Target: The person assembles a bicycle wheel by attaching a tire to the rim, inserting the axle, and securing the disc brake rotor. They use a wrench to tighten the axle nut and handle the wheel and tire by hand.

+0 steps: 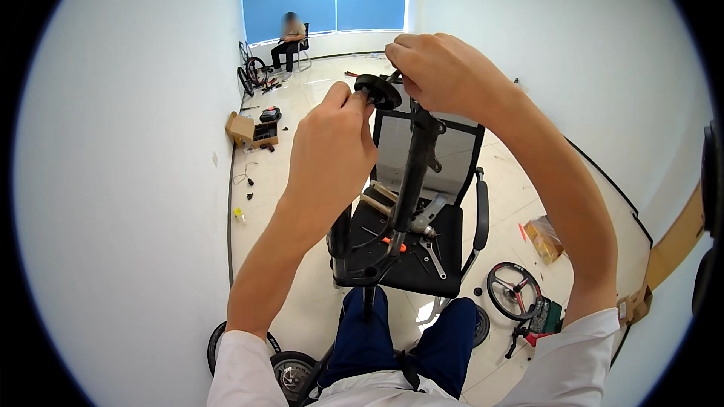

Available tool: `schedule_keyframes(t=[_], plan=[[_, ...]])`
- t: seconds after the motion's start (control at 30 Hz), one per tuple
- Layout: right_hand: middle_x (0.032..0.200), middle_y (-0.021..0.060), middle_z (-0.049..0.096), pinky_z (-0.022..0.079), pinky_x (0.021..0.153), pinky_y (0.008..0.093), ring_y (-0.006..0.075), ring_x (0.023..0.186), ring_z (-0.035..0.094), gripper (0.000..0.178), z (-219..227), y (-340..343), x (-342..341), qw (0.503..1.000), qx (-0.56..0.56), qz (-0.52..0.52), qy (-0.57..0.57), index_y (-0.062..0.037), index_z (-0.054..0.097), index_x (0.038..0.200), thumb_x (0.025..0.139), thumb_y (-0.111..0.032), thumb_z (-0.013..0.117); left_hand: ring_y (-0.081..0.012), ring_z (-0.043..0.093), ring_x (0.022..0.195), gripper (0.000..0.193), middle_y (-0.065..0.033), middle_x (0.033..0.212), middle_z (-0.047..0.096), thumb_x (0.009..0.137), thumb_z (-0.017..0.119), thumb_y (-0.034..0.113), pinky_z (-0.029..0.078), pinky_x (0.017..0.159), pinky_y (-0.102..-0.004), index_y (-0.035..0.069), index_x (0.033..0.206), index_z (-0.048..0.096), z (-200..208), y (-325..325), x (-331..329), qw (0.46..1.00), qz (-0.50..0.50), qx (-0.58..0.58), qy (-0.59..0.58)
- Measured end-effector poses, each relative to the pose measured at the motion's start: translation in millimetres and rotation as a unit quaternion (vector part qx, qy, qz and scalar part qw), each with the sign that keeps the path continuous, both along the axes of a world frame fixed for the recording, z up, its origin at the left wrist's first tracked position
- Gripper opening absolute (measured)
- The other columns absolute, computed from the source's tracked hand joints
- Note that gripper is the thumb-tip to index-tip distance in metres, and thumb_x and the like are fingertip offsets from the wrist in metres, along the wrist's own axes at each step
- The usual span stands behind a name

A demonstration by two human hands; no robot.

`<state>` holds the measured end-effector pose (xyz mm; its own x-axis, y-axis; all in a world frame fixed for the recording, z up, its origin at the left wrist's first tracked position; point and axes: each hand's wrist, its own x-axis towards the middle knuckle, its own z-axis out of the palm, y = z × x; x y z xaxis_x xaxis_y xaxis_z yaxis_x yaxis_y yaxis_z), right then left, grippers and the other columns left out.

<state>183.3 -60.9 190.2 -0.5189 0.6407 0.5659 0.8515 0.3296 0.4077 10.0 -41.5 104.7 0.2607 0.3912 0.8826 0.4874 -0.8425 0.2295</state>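
Note:
Raised in front of me, my left hand is closed, its thumb and fingers pinching a small black round wheel-like part. My right hand is closed beside it, its fingertips at a thin dark piece near the round part; what they grip is mostly hidden. Below both hands a black metal frame with tubes and brackets stands upright between my knees and the chair. On the black chair seat behind it lie an adjustable wrench, an orange-handled tool and several metal parts.
Along the left wall are an open cardboard box and loose parts. A spoked wheel and a green-and-red item lie at the right, a clear bag beyond. Wheels rest near my left leg. A person sits far back.

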Motion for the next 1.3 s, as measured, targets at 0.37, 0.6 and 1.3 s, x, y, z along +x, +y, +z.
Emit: schedule_keyframes(t=[0.37,0.6,1.3], plan=[[0.087,0.0109,0.070,0.052,0.078,0.0350,0.0248,0.092,0.063,0.020,41.9,-26.2,-6.4,0.966,-0.223,-0.126,0.017,-0.0011,0.073,0.089,0.072,0.002,0.063,-0.0271,0.055,0.060,0.010,-0.0111,0.079,0.055,0.087,0.062,0.000,0.043,0.056,-0.0370,-0.004,0.095,0.068,-6.3,0.5,0.0,0.999,-0.021,0.047,-0.008],[0.080,0.0116,0.070,0.052,0.065,0.0354,0.0217,0.088,0.064,0.015,58.7,-19.0,-23.8,0.928,-0.282,-0.203,-0.138,0.0007,0.074,0.082,0.069,0.003,0.066,-0.0255,0.056,0.058,0.012,-0.0106,0.080,0.057,0.086,0.063,-0.001,0.044,0.056,-0.0344,-0.003,0.096,0.069,-7.5,-5.9,9.5,0.997,-0.048,0.051,-0.023],[0.083,0.0139,0.072,0.055,0.073,0.0316,0.0225,0.073,0.069,0.016,33.7,-23.1,8.8,0.957,-0.275,0.029,0.084,0.0003,0.074,0.093,0.078,-0.004,0.069,-0.0222,0.054,0.058,0.010,-0.0102,0.081,0.056,0.089,0.062,0.003,0.043,0.055,-0.0331,-0.004,0.095,0.067,-6.5,-2.3,-2.9,0.997,-0.068,0.026,-0.030]])
